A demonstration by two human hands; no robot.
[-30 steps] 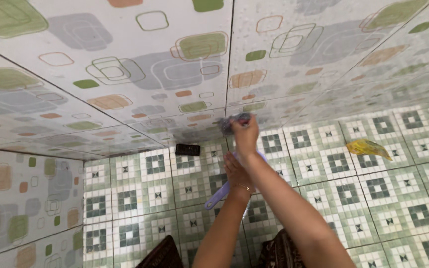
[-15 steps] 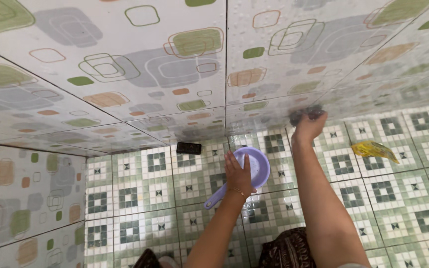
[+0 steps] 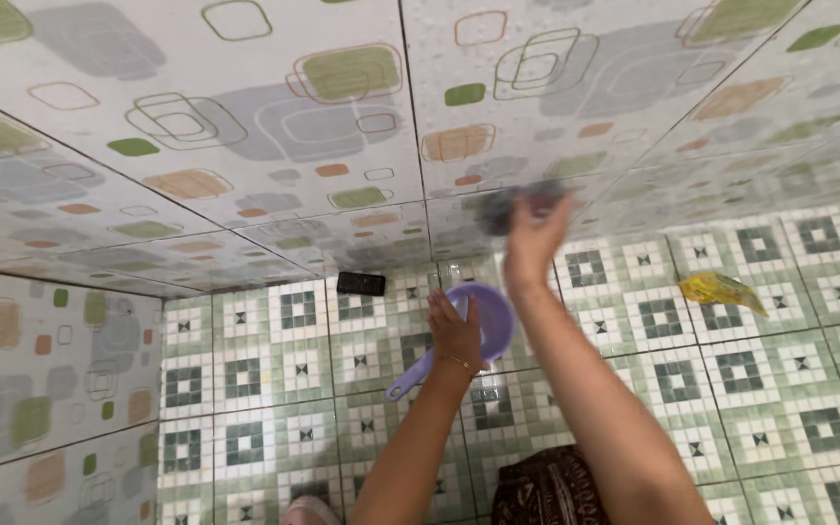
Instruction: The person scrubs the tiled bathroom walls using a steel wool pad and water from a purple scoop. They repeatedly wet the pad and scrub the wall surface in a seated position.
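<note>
My right hand (image 3: 534, 236) is raised against the patterned wall tiles (image 3: 362, 117) and grips a dark grey scrub pad (image 3: 506, 206), blurred by motion, pressed on the lowest row of wall tiles. My left hand (image 3: 454, 333) reaches forward below it and holds a purple plastic water scoop (image 3: 486, 326) by its bowl, with the handle (image 3: 408, 377) pointing down left. A thin bracelet circles my left wrist.
The floor (image 3: 760, 369) is green-and-white mosaic tile. A small black rectangular object (image 3: 361, 283) lies at the foot of the wall. A crumpled yellow wrapper (image 3: 721, 289) lies on the floor to the right. Dark patterned cloth (image 3: 546, 491) shows at the bottom edge.
My right hand with the pad swept right along the wall base, then back left to the middle. The left hand and scoop stayed nearly in place.
</note>
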